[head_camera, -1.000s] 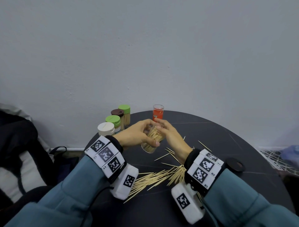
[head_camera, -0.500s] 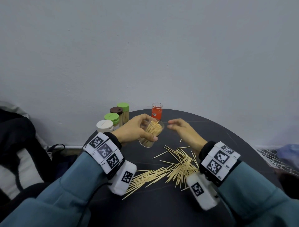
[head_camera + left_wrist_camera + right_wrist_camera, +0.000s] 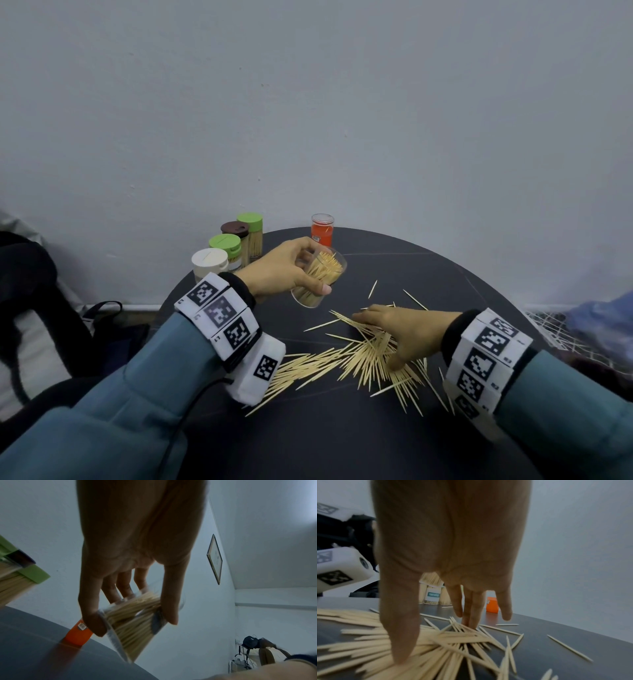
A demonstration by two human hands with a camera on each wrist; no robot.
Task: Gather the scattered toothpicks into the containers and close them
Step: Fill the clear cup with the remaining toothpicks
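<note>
Once our right hand had left the clear container and dropped onto the scattered toothpicks, its fingers lay spread and pressing the pile on the table, thumb and fingertips down, nothing yet pinched. Our left hand gripped the partly filled, tilted container above the table. We judged another pickup cycle had begun; much remained loose.

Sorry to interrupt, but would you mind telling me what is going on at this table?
A person is gathering spilled toothpicks. The left hand holds a clear container, tilted, open and partly filled, above the dark table. The right hand has fingers spread on the loose toothpick pile, about to collect more. Four capped containers and an orange one stand at the back.
</note>
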